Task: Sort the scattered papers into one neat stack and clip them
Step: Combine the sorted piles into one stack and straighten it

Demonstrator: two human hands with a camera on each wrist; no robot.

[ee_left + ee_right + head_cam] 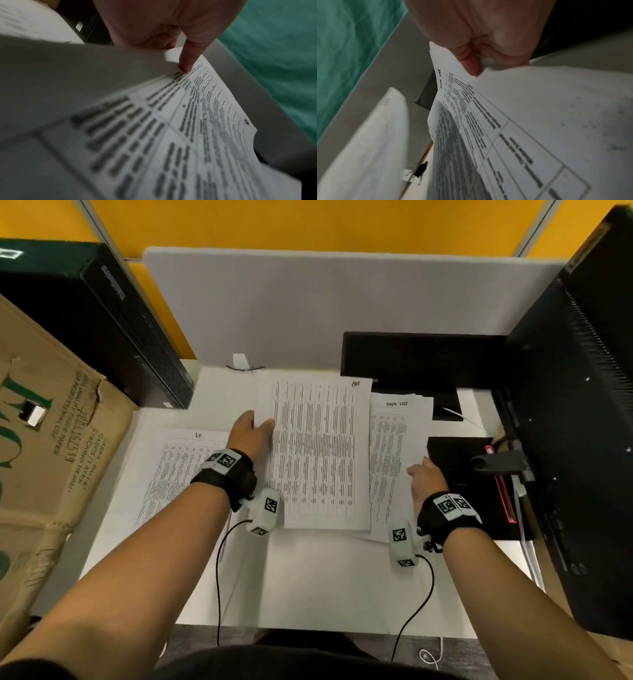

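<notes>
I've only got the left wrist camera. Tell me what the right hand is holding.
Observer: The right hand pinches the right edge of the sheet headed TASK LIST.
Operator: Now find me the clip.
Observer: A black binder clip lies at the back of the desk, beyond the middle sheet that the left hand grips.
Operator: Report any paper not in hand.
Observer: A third sheet lies flat on the desk, partly under the left wrist.
</notes>
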